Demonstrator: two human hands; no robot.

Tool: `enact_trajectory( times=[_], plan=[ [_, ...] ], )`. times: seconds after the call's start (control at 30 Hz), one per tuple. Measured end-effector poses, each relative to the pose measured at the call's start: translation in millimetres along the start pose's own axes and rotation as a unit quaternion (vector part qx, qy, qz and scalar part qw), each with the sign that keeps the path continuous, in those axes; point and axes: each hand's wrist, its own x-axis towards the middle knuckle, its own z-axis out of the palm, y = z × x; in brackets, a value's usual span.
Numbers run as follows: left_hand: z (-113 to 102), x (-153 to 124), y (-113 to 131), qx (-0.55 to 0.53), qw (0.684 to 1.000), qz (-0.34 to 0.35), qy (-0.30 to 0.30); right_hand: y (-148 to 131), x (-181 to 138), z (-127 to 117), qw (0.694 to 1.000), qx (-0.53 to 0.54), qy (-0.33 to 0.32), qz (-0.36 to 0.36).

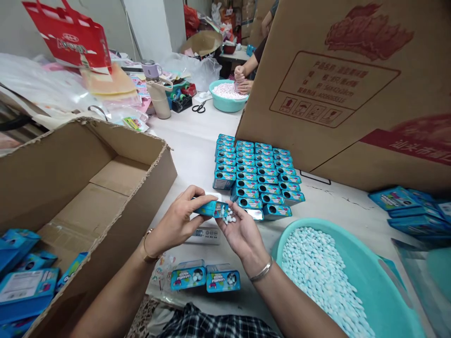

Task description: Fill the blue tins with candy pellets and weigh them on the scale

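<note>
My left hand [179, 218] is closed round a small blue candy box [211, 208], tipped on its side over my right hand. My right hand [241, 232] lies palm up with fingers spread, a few white candies [229, 218] resting in it at the box's mouth. Under both hands sits a small white scale [206, 234]. Two filled blue boxes [205, 278] stand near the table's front edge. Rows of several open blue boxes [257, 176] stand just beyond my hands. A teal basin [380, 281] of pale blue-white candies is at my right.
An open cardboard carton [88, 188] holding flat blue packs is at my left. A large brown carton [345, 84] leans at the right, more blue packs [408, 209] beside it. Across the table another person's hands [243, 80] work over a teal bowl [227, 96]; scissors [199, 107] and a cup [158, 91] lie nearby.
</note>
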Motion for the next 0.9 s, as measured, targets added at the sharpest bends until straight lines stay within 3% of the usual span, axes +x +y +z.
enact_trajectory(
  times=[0.2,0.4,0.53,0.63,0.9],
  plan=[
    [19,-3,-43,-0.144,0.983,-0.07,0.089,-11,1,-11,1.0,-0.02,-0.003,-0.007],
    [52,-14,-91,-0.3,0.93,-0.171,0.124,-24,-4,-16,0.998,-0.053,-0.007,-0.016],
    [51,-19,-93,-0.318,0.922,-0.191,0.114,-31,-8,-14,0.998,-0.059,-0.004,-0.015],
    [37,-23,-87,-0.297,0.934,-0.178,0.093,-32,-7,-13,0.998,-0.059,-0.001,-0.02],
    [10,-27,-75,-0.222,0.959,-0.135,0.112,-29,-2,-14,0.998,-0.057,0.001,-0.006]
  ],
)
